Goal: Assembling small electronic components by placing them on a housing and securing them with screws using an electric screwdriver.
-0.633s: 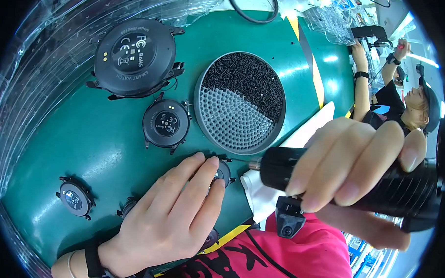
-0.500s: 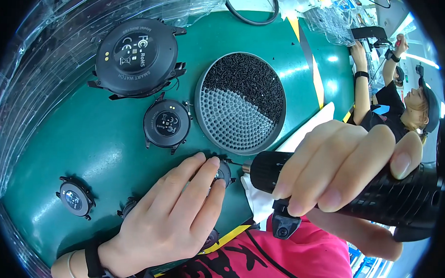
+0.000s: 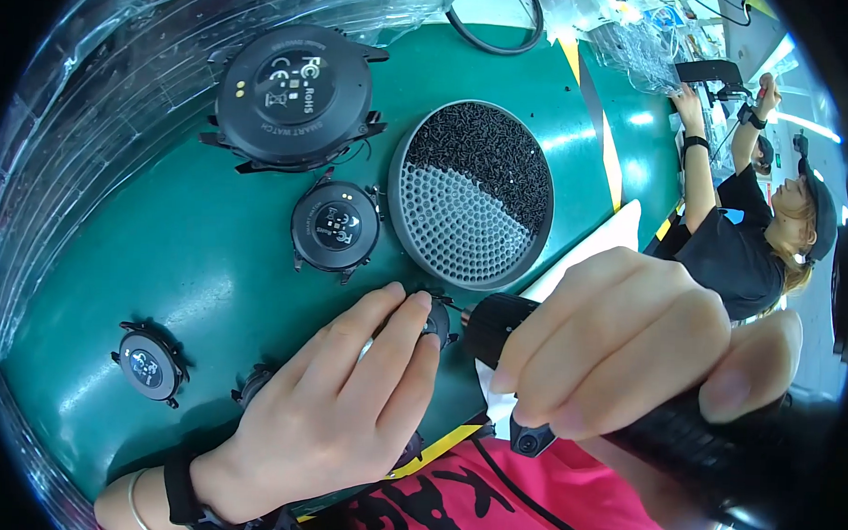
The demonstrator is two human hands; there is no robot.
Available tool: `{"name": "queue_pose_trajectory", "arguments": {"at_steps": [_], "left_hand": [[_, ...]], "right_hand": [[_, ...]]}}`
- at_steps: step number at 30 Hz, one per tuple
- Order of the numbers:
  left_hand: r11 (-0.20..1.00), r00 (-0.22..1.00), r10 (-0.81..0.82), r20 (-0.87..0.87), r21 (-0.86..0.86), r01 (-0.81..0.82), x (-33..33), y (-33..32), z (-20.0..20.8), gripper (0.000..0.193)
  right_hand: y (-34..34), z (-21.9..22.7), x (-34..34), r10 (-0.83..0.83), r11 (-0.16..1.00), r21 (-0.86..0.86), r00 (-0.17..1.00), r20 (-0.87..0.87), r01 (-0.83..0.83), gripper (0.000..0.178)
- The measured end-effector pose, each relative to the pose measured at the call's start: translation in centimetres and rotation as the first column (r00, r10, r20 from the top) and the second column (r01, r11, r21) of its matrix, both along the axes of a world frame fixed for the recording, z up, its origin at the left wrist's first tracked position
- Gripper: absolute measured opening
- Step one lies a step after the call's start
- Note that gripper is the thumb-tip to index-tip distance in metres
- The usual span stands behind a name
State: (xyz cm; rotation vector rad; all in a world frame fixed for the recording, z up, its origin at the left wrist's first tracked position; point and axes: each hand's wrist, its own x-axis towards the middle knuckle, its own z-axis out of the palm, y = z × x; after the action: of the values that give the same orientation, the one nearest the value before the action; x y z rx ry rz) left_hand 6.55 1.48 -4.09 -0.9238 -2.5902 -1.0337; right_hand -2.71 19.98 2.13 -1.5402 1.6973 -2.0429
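My left hand (image 3: 316, 406) lies over a black smartwatch case (image 3: 438, 323), its fingers holding the case down on the green table. Much of that case is hidden beneath the fingers. Wrapped around a black electric screwdriver (image 3: 496, 328) is my right hand (image 3: 617, 342). The tool lies nearly level, its bit pointing left at the edge of the held case; whether it touches a screw is too small to tell. Beyond my left hand sits a round grey dish (image 3: 458, 231) with a dimpled floor, partly covered by small black screws (image 3: 484, 155).
Other watch cases lie back-up: a large-looking one (image 3: 294, 102), one beside the dish (image 3: 337, 226), one at left (image 3: 150, 363), others partly behind my left hand. Clear plastic sheeting (image 3: 93, 113) edges the left. A co-worker (image 3: 752, 239) is at far right.
The screwdriver's rear end has swung down toward me, and its bit is slightly closer to the held case. My left hand stays on the case. The whole view has shifted slightly.
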Motion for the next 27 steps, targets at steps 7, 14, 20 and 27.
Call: {"name": "queue_pose_trajectory", "arguments": {"at_steps": [7,14,20,27], "left_hand": [[0.997,0.997,-0.004,-0.071,-0.077,-0.002,-0.8,0.6,-0.1,0.021],[0.972,0.999,0.038,-0.005,-0.233,-0.039,-1.6,-1.7,2.7,0.044],[0.960,0.992,0.124,0.020,-0.255,-0.115,1.5,3.5,0.2,0.060],[0.927,0.967,0.209,-0.146,-0.285,-0.243,1.2,3.4,-0.4,0.036]], "right_hand": [[0.1,0.4,-0.9,0.020,0.993,0.113,1.000,-0.004,-0.020,0.069],[-0.7,0.3,-2.8,-0.228,0.890,-0.353,0.953,0.200,0.287,0.081],[4.3,-2.1,-3.0,-0.175,0.968,-0.174,0.983,0.059,0.182,0.088],[3.8,-2.8,-3.2,-0.117,0.968,-0.223,0.993,-0.017,0.110,0.088]]}}
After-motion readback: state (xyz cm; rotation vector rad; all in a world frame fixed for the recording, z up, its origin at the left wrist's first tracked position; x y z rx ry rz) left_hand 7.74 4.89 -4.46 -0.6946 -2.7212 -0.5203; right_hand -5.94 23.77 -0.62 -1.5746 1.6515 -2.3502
